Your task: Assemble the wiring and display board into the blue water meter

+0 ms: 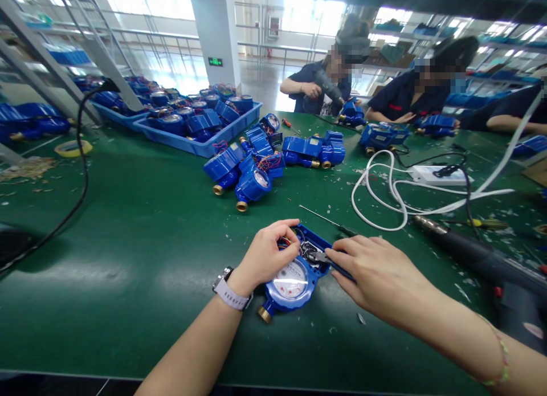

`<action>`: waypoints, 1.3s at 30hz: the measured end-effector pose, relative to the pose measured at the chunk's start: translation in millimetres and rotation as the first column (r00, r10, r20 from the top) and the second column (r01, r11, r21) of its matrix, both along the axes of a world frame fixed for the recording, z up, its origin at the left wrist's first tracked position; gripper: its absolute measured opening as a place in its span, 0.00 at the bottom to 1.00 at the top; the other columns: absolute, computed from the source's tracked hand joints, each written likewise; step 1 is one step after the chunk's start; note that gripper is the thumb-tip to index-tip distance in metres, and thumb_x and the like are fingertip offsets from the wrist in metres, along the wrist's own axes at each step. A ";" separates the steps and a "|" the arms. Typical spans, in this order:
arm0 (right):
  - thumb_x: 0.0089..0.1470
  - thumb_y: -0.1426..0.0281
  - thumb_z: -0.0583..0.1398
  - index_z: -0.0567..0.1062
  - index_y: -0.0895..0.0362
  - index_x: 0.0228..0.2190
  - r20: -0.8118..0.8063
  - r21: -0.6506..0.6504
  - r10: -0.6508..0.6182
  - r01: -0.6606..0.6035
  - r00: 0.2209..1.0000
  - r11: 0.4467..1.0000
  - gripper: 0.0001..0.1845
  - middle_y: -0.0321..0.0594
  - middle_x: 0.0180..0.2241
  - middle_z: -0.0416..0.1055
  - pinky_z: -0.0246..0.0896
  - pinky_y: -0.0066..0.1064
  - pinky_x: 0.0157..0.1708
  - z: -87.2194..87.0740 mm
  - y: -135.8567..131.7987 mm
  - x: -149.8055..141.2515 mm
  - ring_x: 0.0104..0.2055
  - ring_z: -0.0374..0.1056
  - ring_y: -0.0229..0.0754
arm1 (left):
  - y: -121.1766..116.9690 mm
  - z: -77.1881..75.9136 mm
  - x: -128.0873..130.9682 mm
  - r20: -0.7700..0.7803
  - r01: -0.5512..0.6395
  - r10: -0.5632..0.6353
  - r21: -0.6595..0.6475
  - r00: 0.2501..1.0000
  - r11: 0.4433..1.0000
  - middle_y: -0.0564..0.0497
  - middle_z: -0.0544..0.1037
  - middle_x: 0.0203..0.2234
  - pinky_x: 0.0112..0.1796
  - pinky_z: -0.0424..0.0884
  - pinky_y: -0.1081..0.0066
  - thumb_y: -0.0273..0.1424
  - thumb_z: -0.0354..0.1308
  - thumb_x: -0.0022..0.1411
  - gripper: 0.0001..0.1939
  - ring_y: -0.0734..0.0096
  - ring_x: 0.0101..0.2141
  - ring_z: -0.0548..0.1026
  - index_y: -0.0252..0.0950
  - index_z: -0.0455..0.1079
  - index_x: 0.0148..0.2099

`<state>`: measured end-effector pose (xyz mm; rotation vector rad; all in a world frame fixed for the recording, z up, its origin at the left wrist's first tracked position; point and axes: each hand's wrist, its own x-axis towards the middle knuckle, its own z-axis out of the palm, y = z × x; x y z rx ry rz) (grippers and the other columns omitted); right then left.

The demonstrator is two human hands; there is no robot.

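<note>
A blue water meter [294, 282] with a white dial and brass end lies on the green table [141, 253] in front of me. Its upper housing is open, showing coloured wires. My left hand [267, 254] grips the meter's left side, fingers curled over the wires. My right hand [371, 273] is closed on small blue-handled pliers [327, 260], whose metal tip sits inside the open housing.
Several blue meters [256, 168] lie in a pile behind, and a blue tray [192, 125] holds more. A thin screwdriver [327, 218], white cable [393, 194], power strip [436, 175] and a dark heat gun [482, 259] lie right. People work at the far side.
</note>
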<state>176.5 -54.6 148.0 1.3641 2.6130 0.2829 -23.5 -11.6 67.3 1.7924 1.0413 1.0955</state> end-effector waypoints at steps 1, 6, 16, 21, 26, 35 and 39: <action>0.56 0.69 0.61 0.79 0.56 0.41 0.008 0.017 0.028 -0.028 1.000 0.999 0.10 0.44 0.40 0.76 0.63 0.39 0.34 -0.2 0.0 -0.7 0.39 0.72 0.50 | -0.2 0.0 0.0 0.001 0.000 0.000 0.001 1.000 1.000 0.44 0.81 0.43 0.52 0.67 0.62 0.22 0.57 0.55 0.07 0.60 0.54 0.73 0.37 0.70 0.28; 0.55 0.73 0.60 0.78 0.59 0.36 0.095 0.070 0.061 -0.068 0.994 0.995 0.07 0.47 0.34 0.76 0.57 0.39 0.31 -2.2 -3.9 -9.5 0.35 0.70 0.50 | -1.0 0.4 1.3 -0.010 -0.011 0.011 0.009 1.000 1.000 0.44 0.80 0.45 0.52 0.68 0.62 0.22 0.57 0.54 0.06 0.60 0.54 0.73 0.37 0.71 0.28; 0.57 0.79 0.57 0.77 0.60 0.36 0.220 -0.041 -0.110 0.122 0.969 0.992 0.09 0.47 0.30 0.74 0.51 0.34 0.24 1.2 -15.7 -30.3 0.32 0.71 0.49 | -1.8 4.1 3.6 -0.032 -0.012 0.013 0.037 0.999 0.999 0.44 0.82 0.42 0.51 0.68 0.64 0.21 0.56 0.52 0.07 0.62 0.53 0.74 0.37 0.70 0.26; 0.57 0.79 0.57 0.77 0.61 0.36 0.239 -0.046 -0.118 0.132 0.964 0.990 0.09 0.47 0.29 0.74 0.52 0.32 0.23 -0.9 -16.4 -30.6 0.31 0.72 0.47 | -0.8 2.2 1.4 -0.041 -0.024 0.026 0.059 0.999 0.998 0.45 0.82 0.40 0.51 0.69 0.64 0.22 0.56 0.53 0.07 0.62 0.54 0.74 0.37 0.70 0.26; 0.63 0.70 0.55 0.77 0.56 0.42 0.209 -0.128 -0.216 0.246 0.954 0.961 0.11 0.43 0.34 0.77 0.60 0.34 0.25 1.1 -11.8 -25.1 0.32 0.75 0.50 | -3.1 2.6 0.9 -0.049 -0.032 0.034 0.050 0.998 0.998 0.44 0.81 0.42 0.51 0.69 0.64 0.22 0.57 0.53 0.06 0.61 0.54 0.74 0.37 0.70 0.27; 0.62 0.69 0.57 0.79 0.54 0.43 -0.173 -0.162 -0.324 0.298 0.930 0.941 0.12 0.42 0.42 0.79 0.70 0.40 0.42 -9.0 -2.3 0.6 0.42 0.75 0.50 | -2.7 2.5 1.0 -0.045 -0.043 0.045 0.032 0.998 0.999 0.43 0.81 0.44 0.52 0.68 0.63 0.22 0.57 0.53 0.06 0.61 0.54 0.74 0.37 0.70 0.27; 0.61 0.68 0.58 0.77 0.53 0.46 -0.300 -0.185 -0.284 0.236 0.911 0.954 0.13 0.39 0.44 0.77 0.70 0.40 0.42 -6.6 3.0 6.8 0.44 0.74 0.48 | -0.6 -1.1 -2.1 -0.034 -0.049 0.050 0.013 0.998 0.999 0.43 0.80 0.46 0.53 0.67 0.62 0.23 0.57 0.54 0.05 0.61 0.54 0.74 0.37 0.71 0.28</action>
